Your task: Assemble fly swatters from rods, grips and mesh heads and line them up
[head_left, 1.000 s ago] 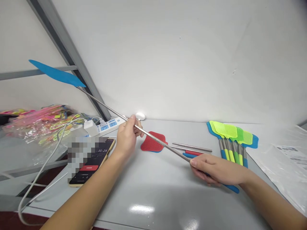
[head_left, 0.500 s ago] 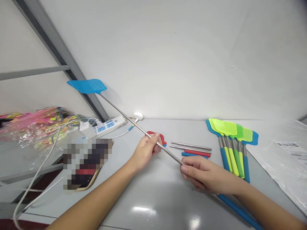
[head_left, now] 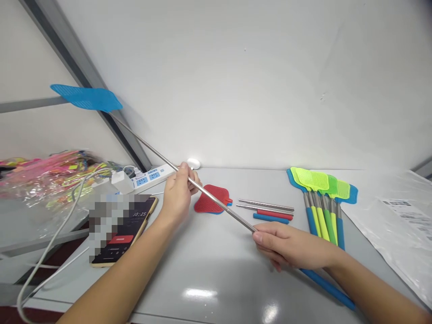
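A fly swatter [head_left: 216,199] with a long metal rod, a blue mesh head and a blue grip spans the view diagonally, held in both hands. My left hand [head_left: 180,191] is closed around the middle of the rod. My right hand [head_left: 286,245] grips the rod lower down, with the blue grip running out beneath the wrist. The blue swatter head [head_left: 89,98] is raised at the upper left. Under the rod, a red mesh swatter head [head_left: 213,198] lies on the table over a blue one. Beside it rest metal rods [head_left: 266,204], a red grip [head_left: 274,214] and a blue grip [head_left: 271,218].
Several assembled swatters [head_left: 324,207] in blue, yellow and green lie at the right, next to a white plastic bag [head_left: 394,229]. On the left are a phone [head_left: 135,234], a power strip [head_left: 151,177] with cables, and plastic-wrapped bundles [head_left: 57,175]. A wall stands behind.
My left hand has slid up the rod toward the upper left. The blue swatter head has moved farther up and left, so the rod shows longer. My right hand stays nearly in place.
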`<state>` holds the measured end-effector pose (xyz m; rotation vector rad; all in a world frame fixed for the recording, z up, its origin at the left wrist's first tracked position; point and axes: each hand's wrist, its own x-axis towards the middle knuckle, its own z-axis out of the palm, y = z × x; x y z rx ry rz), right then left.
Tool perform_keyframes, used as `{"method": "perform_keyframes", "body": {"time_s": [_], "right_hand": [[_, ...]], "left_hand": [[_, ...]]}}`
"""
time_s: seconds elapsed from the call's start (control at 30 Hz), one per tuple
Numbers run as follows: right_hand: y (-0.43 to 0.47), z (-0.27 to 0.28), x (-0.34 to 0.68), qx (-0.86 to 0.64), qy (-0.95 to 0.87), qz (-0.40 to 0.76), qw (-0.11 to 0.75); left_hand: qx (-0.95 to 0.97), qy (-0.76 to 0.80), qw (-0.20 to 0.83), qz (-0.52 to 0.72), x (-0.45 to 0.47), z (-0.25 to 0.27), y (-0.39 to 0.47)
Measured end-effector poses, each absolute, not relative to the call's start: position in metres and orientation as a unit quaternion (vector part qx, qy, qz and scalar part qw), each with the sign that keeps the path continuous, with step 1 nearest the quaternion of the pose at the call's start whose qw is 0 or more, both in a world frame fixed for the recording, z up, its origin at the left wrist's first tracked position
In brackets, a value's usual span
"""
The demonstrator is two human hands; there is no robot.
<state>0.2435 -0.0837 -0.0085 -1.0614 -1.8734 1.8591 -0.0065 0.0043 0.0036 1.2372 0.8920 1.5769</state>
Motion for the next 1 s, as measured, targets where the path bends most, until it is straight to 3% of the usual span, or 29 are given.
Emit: {"method": "perform_keyframes", "body": {"time_s": [0.3,0.4,0.6,1.0], "right_hand": [[-0.072,-0.009,0.262,-0.36,-0.681,0.637,-0.02],[-0.075,-0.011,0.257,-0.363,-0.689,0.627,0.0],[-0.08,-0.022,0.241,-0.4,-0.661,0.63,0.08],[-0.085,-0.009,0.239,-0.431,-0.664,0.607,0.07]], "left_hand": [[0.467,0.354,0.46,0.668,-0.004,0.0,0.004],[0.489,0.349,0.483,0.637,-0.001,-0.002,-0.001],[0.662,0.337,0.519,0.423,0.024,-0.031,-0.032],[0.561,0.349,0.462,0.592,0.013,-0.008,-0.019]]}}
